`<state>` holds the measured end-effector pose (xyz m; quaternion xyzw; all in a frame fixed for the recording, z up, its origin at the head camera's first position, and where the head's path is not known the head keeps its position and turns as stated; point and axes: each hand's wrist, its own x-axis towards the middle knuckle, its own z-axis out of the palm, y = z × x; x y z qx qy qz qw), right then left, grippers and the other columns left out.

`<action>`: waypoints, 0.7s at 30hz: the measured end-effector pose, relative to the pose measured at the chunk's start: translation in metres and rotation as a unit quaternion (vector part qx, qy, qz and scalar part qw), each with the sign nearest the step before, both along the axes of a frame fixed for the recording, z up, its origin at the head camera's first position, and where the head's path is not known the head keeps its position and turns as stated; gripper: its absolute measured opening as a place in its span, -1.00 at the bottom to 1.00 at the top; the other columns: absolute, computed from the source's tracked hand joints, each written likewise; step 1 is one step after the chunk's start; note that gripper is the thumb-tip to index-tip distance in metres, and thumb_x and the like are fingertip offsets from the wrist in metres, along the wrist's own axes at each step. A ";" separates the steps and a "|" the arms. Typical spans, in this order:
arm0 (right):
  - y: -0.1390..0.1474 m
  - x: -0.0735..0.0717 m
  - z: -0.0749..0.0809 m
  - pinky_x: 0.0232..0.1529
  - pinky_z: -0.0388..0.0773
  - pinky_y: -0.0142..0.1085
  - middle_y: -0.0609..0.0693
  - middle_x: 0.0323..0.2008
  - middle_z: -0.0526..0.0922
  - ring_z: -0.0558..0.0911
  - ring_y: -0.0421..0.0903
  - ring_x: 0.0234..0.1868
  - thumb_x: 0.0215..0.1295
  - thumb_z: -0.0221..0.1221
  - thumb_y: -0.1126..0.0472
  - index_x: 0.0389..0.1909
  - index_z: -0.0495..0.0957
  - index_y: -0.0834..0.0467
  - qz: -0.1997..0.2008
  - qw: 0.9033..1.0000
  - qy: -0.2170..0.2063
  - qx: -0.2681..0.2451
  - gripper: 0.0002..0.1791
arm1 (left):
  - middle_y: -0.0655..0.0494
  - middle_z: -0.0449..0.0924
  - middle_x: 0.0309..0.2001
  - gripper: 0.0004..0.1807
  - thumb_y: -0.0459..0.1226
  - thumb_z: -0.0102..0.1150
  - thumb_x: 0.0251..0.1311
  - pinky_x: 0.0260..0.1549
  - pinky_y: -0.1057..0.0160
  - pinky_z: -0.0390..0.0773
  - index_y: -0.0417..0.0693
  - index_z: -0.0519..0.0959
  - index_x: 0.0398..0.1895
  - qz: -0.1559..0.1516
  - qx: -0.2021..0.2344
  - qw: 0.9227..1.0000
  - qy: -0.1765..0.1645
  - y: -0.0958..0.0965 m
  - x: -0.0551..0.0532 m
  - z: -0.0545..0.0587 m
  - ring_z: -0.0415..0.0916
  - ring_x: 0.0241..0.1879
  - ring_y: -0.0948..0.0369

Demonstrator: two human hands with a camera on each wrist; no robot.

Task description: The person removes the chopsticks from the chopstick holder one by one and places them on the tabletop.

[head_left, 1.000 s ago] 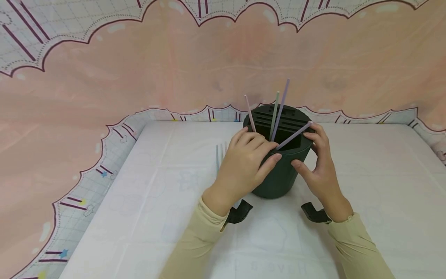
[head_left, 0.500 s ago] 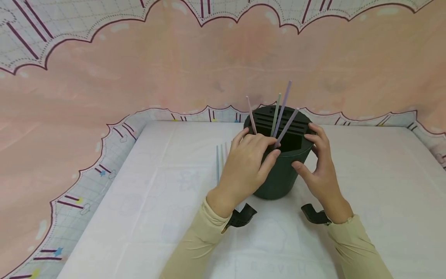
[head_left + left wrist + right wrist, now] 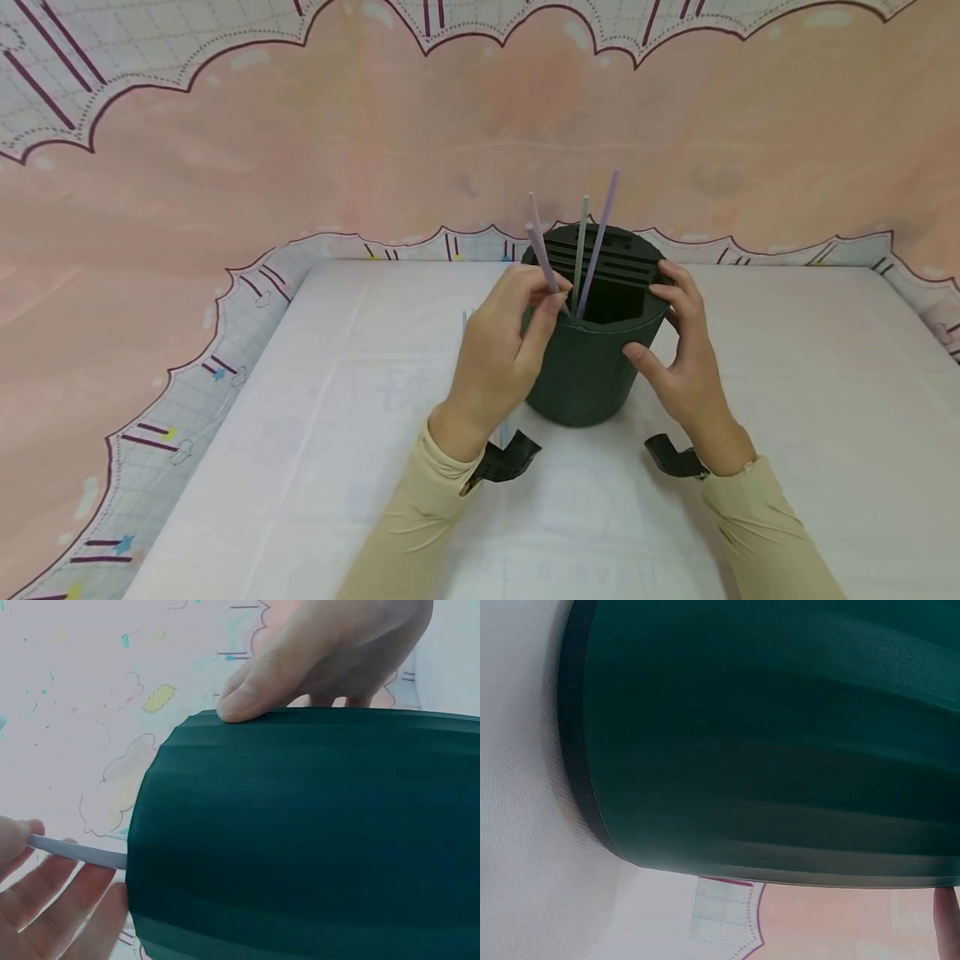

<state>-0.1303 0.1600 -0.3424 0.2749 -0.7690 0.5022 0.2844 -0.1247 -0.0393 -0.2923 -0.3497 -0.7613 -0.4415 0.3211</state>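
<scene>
A dark green round pot (image 3: pixel 592 367) with a slotted top and a wide front opening stands upright on the table. My left hand (image 3: pixel 491 350) pinches a light purple straw (image 3: pixel 542 260) between thumb and fingers at the pot's left rim. In the left wrist view, the lower part of this straw (image 3: pixel 82 853) meets the rim. A pink straw (image 3: pixel 533 204), a green straw (image 3: pixel 582 237) and another purple straw (image 3: pixel 602 237) rise from the pot. My right hand (image 3: pixel 693 367) grips the pot's right side, fingers over the rim and thumb on the front wall.
Behind my left hand, thin straws (image 3: pixel 464 321) lie on the white tabletop (image 3: pixel 360 433), mostly hidden. A patterned pink cloth (image 3: pixel 420 150) hangs along the back. A black wrist mount (image 3: pixel 510 457) juts out below each hand.
The pinched purple straw has swung from leaning right, across the opening, to leaning left at the left rim. My left hand has shifted left with it. My right hand keeps its hold on the pot.
</scene>
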 end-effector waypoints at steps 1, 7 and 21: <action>0.000 0.000 0.000 0.12 0.10 0.17 0.18 0.29 0.04 0.06 0.04 0.29 0.14 0.10 -0.13 0.12 0.15 0.38 0.000 1.000 -0.001 0.000 -0.25 | 0.04 0.43 -0.18 -0.83 -0.31 -0.11 0.29 -0.21 0.44 0.43 -0.20 0.41 -0.16 -0.001 0.007 1.000 0.001 -0.001 0.000 0.000 0.40 -0.21 0.28; -0.001 -0.001 0.000 0.12 0.10 0.17 0.19 0.29 0.04 0.07 0.04 0.29 0.15 0.09 -0.14 0.12 0.15 0.38 0.001 1.000 0.002 0.003 -0.24 | 0.00 0.45 -0.18 -0.85 -0.36 -0.08 0.27 -0.25 0.41 0.49 -0.24 0.41 -0.17 -0.005 0.044 0.999 0.010 -0.006 -0.001 0.002 0.45 -0.16 0.24; 0.001 0.000 0.001 0.13 0.09 0.15 0.21 0.29 0.04 0.07 0.05 0.29 0.15 0.09 -0.14 0.11 0.15 0.38 0.000 1.000 0.004 0.003 -0.25 | -0.30 0.40 -0.32 -0.76 -0.38 -0.18 0.30 -0.33 0.08 0.55 -0.52 0.23 -0.21 -0.067 0.261 0.963 -0.013 -0.015 0.014 0.026 0.50 -0.34 -0.05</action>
